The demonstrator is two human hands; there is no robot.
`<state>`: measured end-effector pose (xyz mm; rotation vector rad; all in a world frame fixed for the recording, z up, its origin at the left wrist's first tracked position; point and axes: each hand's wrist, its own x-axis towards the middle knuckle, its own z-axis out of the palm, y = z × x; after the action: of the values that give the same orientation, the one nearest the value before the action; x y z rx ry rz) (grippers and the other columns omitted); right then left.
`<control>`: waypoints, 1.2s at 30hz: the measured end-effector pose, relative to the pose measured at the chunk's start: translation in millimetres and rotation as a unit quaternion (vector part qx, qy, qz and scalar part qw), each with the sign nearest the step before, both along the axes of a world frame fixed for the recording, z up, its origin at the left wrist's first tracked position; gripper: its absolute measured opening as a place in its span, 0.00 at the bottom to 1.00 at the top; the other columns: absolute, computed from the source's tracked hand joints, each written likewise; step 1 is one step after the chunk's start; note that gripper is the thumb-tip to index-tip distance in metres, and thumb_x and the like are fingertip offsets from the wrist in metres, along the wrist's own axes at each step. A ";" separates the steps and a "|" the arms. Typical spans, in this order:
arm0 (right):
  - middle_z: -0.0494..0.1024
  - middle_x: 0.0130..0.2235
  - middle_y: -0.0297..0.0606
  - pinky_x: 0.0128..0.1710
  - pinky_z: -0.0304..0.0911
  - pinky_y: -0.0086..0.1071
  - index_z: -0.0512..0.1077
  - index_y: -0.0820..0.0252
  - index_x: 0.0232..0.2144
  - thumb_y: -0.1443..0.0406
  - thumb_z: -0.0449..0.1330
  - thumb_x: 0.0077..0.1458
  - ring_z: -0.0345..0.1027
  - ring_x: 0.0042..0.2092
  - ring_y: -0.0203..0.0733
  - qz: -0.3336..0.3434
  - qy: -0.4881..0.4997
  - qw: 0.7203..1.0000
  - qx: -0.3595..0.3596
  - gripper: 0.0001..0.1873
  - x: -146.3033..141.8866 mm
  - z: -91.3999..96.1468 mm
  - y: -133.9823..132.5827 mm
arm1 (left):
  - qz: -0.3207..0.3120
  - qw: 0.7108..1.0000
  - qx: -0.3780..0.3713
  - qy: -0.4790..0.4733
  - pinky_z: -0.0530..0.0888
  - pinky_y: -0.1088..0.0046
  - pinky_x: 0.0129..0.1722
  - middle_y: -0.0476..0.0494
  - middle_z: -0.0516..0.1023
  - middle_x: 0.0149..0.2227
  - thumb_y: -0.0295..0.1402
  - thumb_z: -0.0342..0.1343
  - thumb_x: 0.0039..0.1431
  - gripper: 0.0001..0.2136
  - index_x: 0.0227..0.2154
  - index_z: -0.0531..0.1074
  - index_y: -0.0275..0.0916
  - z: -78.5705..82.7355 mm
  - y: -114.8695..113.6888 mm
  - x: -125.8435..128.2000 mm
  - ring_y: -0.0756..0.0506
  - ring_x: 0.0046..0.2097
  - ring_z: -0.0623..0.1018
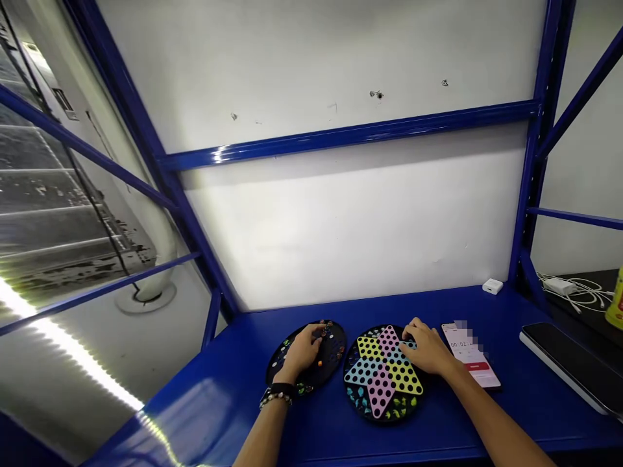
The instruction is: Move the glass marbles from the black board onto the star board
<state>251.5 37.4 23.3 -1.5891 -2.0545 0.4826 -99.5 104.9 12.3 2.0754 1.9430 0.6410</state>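
Head view: left hand (302,351) curled over marbles (322,332) on round black tray (335,344); right hand (421,348) curled at Chinese checkers board (370,349); grips unclear. Marbles looked small, slippery, best pinched by fingertips.

A desk (516,415) stands against a wall (341,227). On the desk, from left to right, lie a round tray (335,347), a star-patterned game board (382,373), a phone (471,355) and a tablet (572,366). The tray and game board sit just beside each other, and the phone lies just beside the board. The left hand (302,352) rests on the tray among game pieces (320,364). The right hand (426,347) lies over the board's right edge, next to the phone. A small box (492,286) sits behind the phone, against the wall. Farther right, a charger (559,286) lies behind the tablet.
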 end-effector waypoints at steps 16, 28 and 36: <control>0.71 0.45 0.39 0.46 0.56 0.39 0.71 0.55 0.36 0.59 0.55 0.58 0.67 0.46 0.45 0.000 0.003 1.000 -0.001 0.09 0.9 0.0 0.6 | -0.063 0.996 0.000 -0.058 0.74 0.67 0.41 0.44 0.81 0.40 0.45 0.44 0.64 0.19 0.44 0.75 0.40 3.7 -24.1 28.2 0.43 0.38 0.78; 0.71 0.44 0.38 0.45 0.56 0.38 0.71 0.55 0.35 0.60 0.55 0.58 0.67 0.46 0.45 -0.001 -0.003 1.000 -0.002 0.08 3.7 -2.4 3.3 | -0.086 0.983 -0.023 0.161 0.70 0.68 0.44 0.42 0.78 0.43 0.37 0.36 0.70 0.13 0.41 0.66 0.42 7.6 -52.2 65.0 0.43 0.44 0.79; 0.71 0.44 0.38 0.45 0.55 0.38 0.71 0.56 0.35 0.59 0.55 0.58 0.67 0.46 0.45 -0.002 -0.003 1.000 -0.006 0.08 3.3 -0.1 2.6 | -0.084 0.972 -0.038 0.215 0.70 0.68 0.40 0.38 0.80 0.41 0.38 0.34 0.71 0.15 0.44 0.65 0.40 10.7 -58.3 72.1 0.40 0.44 0.80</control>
<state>254.8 40.1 23.1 -1.6038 -2.0558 0.4912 -27.3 46.6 23.0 2.4486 1.9236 0.0801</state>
